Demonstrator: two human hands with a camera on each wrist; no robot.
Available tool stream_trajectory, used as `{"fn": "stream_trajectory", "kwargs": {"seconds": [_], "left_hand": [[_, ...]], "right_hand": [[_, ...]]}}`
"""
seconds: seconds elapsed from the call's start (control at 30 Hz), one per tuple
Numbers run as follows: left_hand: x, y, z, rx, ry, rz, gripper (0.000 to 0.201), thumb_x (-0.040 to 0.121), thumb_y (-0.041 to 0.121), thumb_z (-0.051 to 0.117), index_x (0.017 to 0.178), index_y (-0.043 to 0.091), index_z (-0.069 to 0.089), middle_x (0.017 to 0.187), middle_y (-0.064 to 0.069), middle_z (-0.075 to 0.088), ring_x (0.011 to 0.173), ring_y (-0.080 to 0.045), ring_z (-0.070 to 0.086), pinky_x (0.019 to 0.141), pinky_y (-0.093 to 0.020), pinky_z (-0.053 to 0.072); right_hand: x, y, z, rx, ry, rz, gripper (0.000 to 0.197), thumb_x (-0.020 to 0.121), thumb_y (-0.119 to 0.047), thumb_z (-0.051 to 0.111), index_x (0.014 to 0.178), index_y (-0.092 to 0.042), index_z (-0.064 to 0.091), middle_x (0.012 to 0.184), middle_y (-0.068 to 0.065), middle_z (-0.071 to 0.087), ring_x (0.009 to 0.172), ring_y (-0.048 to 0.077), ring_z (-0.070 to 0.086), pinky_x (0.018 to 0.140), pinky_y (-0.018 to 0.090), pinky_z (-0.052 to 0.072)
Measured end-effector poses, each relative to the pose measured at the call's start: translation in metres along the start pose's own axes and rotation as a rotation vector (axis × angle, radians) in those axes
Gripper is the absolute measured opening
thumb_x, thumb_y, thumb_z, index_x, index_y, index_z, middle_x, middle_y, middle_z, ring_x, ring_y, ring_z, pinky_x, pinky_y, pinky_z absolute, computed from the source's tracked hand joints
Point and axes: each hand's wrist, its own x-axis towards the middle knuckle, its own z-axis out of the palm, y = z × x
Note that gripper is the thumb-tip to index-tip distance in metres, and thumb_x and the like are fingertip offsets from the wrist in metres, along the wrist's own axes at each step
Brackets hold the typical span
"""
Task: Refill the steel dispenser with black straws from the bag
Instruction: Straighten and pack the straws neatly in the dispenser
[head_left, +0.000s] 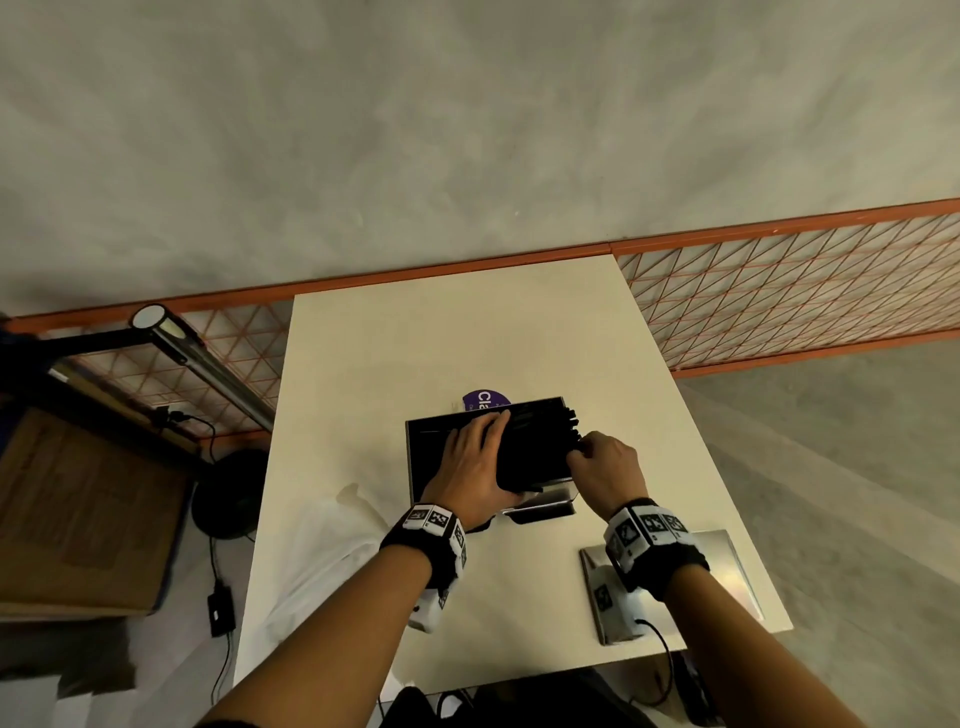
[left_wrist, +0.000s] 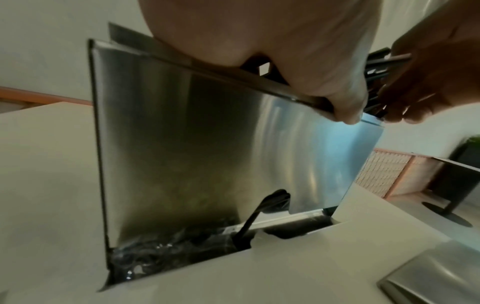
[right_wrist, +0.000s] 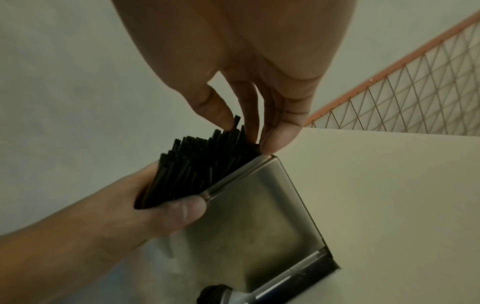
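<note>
The open steel dispenser (head_left: 427, 457) stands mid-table. My left hand (head_left: 475, 460) grips a thick bundle of black straws (head_left: 535, 447) laid across its open top, fingers over the bundle and thumb beneath. In the right wrist view the straws (right_wrist: 205, 164) fan out over the dispenser's steel rim (right_wrist: 233, 176), with my left thumb (right_wrist: 184, 207) against it. My right hand (head_left: 602, 465) is at the bundle's right end. Its fingertips (right_wrist: 226, 119) pinch a few straw ends. The left wrist view shows the dispenser's front wall (left_wrist: 197, 144) and a black lever (left_wrist: 259, 209) low down.
The dispenser's steel lid (head_left: 727, 566) lies flat at the table's near right, partly under my right wrist. A clear plastic bag (head_left: 322, 551) lies at the near left. A purple round label (head_left: 485, 401) sits behind the dispenser. Orange mesh fencing (head_left: 789, 291) runs beyond the table.
</note>
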Motion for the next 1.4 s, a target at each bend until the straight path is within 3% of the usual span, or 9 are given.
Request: {"fn": "stream_trajectory", "kwargs": {"seconds": [0.27,0.5,0.67,0.8,0.9,1.17,1.23,1.33,1.4], "left_hand": [[0.003,0.003,0.002,-0.042,0.046,-0.055,0.107,0.073,0.075,0.064,0.156,0.022,0.022,0.152,0.0,0.032,0.14,-0.022,0.034,0.12,-0.046,0.029],[0.005,-0.005,-0.003,-0.212,0.023,-0.134,0.09,0.083,0.053,0.075,0.155,0.022,0.03,0.152,-0.001,0.034,0.141,-0.026,0.034,0.117,-0.047,0.036],[-0.003,-0.022,-0.015,-0.23,-0.007,-0.121,0.079,0.094,0.044,0.068,0.158,0.021,0.027,0.154,-0.002,0.031,0.145,-0.023,0.033,0.118,-0.044,0.036],[-0.009,-0.024,-0.022,-0.236,-0.001,-0.093,0.074,0.097,0.036,0.065,0.159,0.019,0.027,0.155,-0.003,0.03,0.145,-0.022,0.031,0.12,-0.04,0.032],[-0.009,-0.022,-0.022,-0.249,0.002,-0.087,0.074,0.097,0.033,0.066,0.159,0.02,0.027,0.155,-0.002,0.029,0.145,-0.021,0.031,0.121,-0.038,0.031],[-0.011,-0.029,-0.022,-0.258,0.03,-0.057,0.077,0.092,0.03,0.07,0.157,0.021,0.03,0.153,0.002,0.03,0.143,-0.018,0.034,0.12,-0.037,0.034],[-0.011,-0.03,-0.022,-0.255,0.035,-0.042,0.079,0.091,0.031,0.072,0.157,0.022,0.03,0.152,0.003,0.029,0.142,-0.018,0.035,0.119,-0.037,0.036],[-0.012,-0.032,-0.02,-0.263,0.037,-0.023,0.081,0.088,0.033,0.074,0.156,0.022,0.03,0.152,0.004,0.029,0.142,-0.017,0.036,0.118,-0.037,0.038],[-0.012,-0.032,-0.02,-0.265,0.038,-0.016,0.082,0.088,0.034,0.073,0.157,0.022,0.029,0.152,0.004,0.029,0.143,-0.017,0.035,0.117,-0.035,0.038]], "right_hand": [[-0.01,-0.01,0.006,-0.028,0.028,-0.077,0.019,0.082,-0.014,0.055,0.096,-0.004,0.061,0.095,0.014,0.06,0.091,0.034,0.055,0.072,0.032,0.038],[-0.024,-0.025,0.024,0.026,-0.048,-0.072,0.055,0.084,-0.024,0.059,0.132,-0.007,0.037,0.107,0.021,0.06,0.099,0.04,0.051,0.076,0.039,0.045],[-0.014,-0.029,0.033,-0.047,-0.113,-0.069,0.081,0.083,-0.03,0.064,0.147,-0.011,0.017,0.107,0.022,0.066,0.096,0.041,0.064,0.072,0.036,0.046],[-0.003,-0.035,0.032,-0.077,-0.098,-0.096,0.055,0.088,-0.02,0.058,0.132,-0.009,0.027,0.105,0.026,0.065,0.093,0.044,0.063,0.069,0.038,0.046],[0.004,-0.036,0.031,-0.072,-0.122,-0.1,0.05,0.087,-0.018,0.059,0.127,-0.01,0.03,0.103,0.027,0.065,0.09,0.044,0.064,0.067,0.039,0.05],[0.01,-0.037,0.025,0.014,-0.158,-0.094,0.051,0.083,-0.019,0.064,0.126,-0.015,0.037,0.105,0.021,0.065,0.089,0.04,0.065,0.07,0.04,0.055],[0.009,-0.037,0.025,0.102,-0.184,-0.101,0.057,0.079,-0.021,0.068,0.128,-0.019,0.037,0.105,0.015,0.065,0.083,0.034,0.066,0.062,0.042,0.06],[0.005,-0.035,0.024,0.23,-0.248,-0.107,0.073,0.077,-0.02,0.072,0.137,-0.026,0.031,0.107,0.008,0.06,0.077,0.03,0.067,0.041,0.033,0.055],[0.003,-0.032,0.025,0.256,-0.269,-0.126,0.076,0.077,-0.021,0.073,0.138,-0.028,0.029,0.11,0.008,0.061,0.08,0.031,0.068,0.044,0.033,0.056]]}}
